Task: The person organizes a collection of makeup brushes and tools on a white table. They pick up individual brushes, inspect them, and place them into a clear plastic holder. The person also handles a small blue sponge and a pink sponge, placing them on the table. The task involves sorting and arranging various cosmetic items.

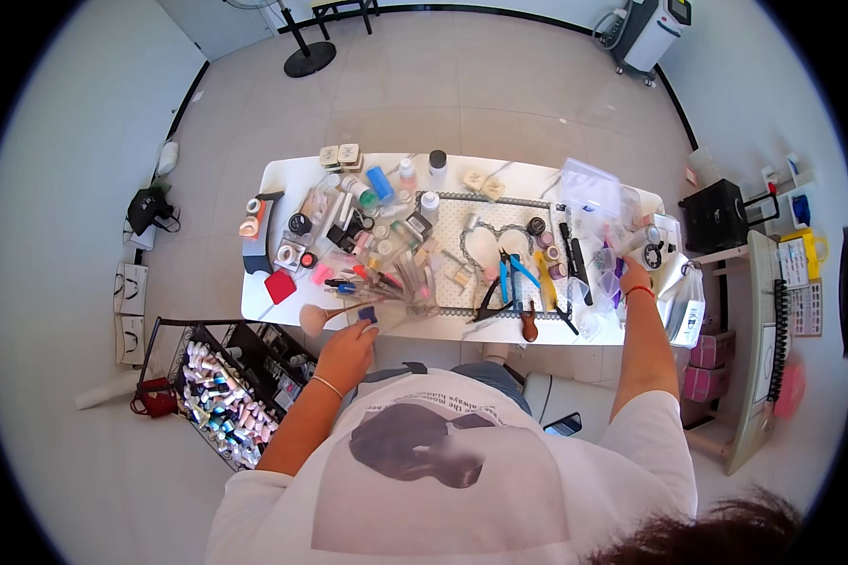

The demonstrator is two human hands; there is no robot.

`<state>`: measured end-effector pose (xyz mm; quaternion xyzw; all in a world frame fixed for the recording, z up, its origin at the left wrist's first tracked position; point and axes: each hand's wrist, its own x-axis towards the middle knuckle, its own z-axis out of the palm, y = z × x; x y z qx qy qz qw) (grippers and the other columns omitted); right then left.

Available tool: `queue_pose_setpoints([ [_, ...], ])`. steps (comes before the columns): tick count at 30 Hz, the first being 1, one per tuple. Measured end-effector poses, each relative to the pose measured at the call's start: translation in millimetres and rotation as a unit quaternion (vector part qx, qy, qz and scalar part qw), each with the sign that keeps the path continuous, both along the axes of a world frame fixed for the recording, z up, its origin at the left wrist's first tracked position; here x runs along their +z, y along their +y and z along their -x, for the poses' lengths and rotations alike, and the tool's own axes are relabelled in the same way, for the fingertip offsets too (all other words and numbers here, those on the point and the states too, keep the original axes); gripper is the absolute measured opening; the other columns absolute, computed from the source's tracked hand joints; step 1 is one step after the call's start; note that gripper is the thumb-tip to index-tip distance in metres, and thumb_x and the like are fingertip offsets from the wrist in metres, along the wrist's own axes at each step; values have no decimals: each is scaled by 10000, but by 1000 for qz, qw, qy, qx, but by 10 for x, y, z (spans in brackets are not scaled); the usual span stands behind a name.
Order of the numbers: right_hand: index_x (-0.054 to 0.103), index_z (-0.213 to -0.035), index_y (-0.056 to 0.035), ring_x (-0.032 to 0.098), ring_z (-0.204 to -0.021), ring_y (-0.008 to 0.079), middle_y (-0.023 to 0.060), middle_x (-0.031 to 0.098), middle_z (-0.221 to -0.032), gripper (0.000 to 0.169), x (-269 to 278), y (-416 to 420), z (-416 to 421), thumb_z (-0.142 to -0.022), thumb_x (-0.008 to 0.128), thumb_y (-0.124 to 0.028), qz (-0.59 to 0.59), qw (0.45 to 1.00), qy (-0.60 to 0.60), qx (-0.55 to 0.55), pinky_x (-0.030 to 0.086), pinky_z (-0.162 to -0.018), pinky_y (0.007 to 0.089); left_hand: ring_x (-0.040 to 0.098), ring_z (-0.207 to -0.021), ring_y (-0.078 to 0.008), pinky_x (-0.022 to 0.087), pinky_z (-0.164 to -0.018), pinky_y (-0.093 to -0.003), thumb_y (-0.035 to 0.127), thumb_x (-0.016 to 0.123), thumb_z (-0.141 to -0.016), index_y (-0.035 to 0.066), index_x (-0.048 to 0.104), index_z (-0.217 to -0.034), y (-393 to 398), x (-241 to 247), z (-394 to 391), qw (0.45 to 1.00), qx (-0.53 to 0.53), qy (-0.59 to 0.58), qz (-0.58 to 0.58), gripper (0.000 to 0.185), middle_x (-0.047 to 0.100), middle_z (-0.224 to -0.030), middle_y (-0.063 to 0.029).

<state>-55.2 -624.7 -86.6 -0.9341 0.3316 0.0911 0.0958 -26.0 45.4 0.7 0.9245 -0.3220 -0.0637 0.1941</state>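
My left hand (346, 355) is at the table's near edge, with a small dark blue piece (368, 314) held at its fingertips. Close by lies a large fluffy makeup brush (316, 319), its handle pointing towards a heap of thin brushes and pens (389, 282). On the right side of the table, my right hand (634, 274) reaches in among clear plastic pieces and a purple item (617, 279). Its fingertips are too small to show whether they grip anything. Left of it lie a long black file-like strip (579, 272), blue-handled pliers (519, 268) and a yellow-handled tool (545, 279).
The white table (254, 305) carries several bottles, jars and a clear plastic box (590, 185). A plastic bag (685, 304) sits at its right end. Beside my left arm stands a cart (226, 402) full of small bottles. A phone (564, 424) lies on a seat (537, 395).
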Motion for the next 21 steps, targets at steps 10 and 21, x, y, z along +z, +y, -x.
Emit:
queue_pose_setpoints([
  [10,728,-958,-71,672,-997,386,193,712,-1010,187,39,-148,-18,-846,581,-101,101,994,31,-14,532,-879,464,570,-1179,-333,459,-994,-435,7,662,-761,71,648,-1098,104,61,44,998,-29,-45,35,344,623,-1213,-122],
  [21,706,-941,-47,693,-834,346,164,721,-890,132,754,133,-3,-864,670,-148,104,972,-212,-15,537,-744,428,599,-1109,-326,479,-945,-426,-2,658,-760,52,663,-1054,53,357,-38,993,-54,-32,100,299,647,-1155,-127],
])
